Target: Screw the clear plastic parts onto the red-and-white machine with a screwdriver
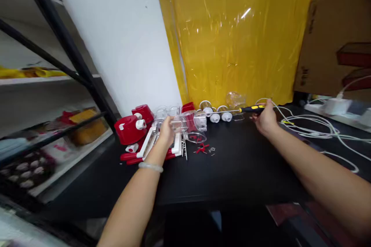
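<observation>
My left hand is closed round a clear plastic part, with something red showing through it. In my right hand is a screwdriver with a black and yellow handle. Its long shaft points left, and the tip reaches the clear part's right end; whether it touches a screw is too small to tell. Below lie small red pieces and small light bits. Left of my left hand are red housings with white knobs, and white frames with red ends.
Several white-ended metal drums stand along the back by a yellow plastic sheet. White cables coil at the right of the black table, near a power strip. A black metal rack borders the left.
</observation>
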Demonstrator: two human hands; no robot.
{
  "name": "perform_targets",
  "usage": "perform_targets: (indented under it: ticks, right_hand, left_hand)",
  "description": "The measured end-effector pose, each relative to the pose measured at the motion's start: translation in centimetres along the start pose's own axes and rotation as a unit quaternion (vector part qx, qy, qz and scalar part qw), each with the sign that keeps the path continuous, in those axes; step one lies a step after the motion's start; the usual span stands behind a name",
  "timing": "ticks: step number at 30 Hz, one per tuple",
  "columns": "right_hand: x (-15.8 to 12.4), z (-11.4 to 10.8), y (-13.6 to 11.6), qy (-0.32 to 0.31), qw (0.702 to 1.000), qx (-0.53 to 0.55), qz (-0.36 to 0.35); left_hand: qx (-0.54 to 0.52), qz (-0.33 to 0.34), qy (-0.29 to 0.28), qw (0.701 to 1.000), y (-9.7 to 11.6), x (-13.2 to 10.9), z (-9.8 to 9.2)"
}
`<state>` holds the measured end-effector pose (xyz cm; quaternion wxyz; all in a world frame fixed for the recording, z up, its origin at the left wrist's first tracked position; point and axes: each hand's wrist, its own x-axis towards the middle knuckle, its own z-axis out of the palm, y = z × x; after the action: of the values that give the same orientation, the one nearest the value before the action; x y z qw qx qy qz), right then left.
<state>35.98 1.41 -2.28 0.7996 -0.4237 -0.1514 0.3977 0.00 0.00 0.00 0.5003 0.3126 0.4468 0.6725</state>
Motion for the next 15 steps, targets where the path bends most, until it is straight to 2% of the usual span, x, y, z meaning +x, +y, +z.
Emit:
perform_targets:
  ticks: [4,11,15]
  right_hand:
    - [0.6,-0.6,0.7,-0.042,0.999,0.002,-0.032]
    - [0.8,0.1,1.2,-0.04,0.998,0.011,-0.039]
    - [1.7,-0.3,1.8,-0.095,0.991,0.037,-0.086]
  left_hand:
    - [-0.011,0.0,-0.004,1.0,-0.2,0.2,-0.1]
    - [0.001,0.013,0.004,1.0,-0.4,0.2,-0.1]
    - [0.009,0.017,0.003,1.0,-0.3,0.1,-0.1]
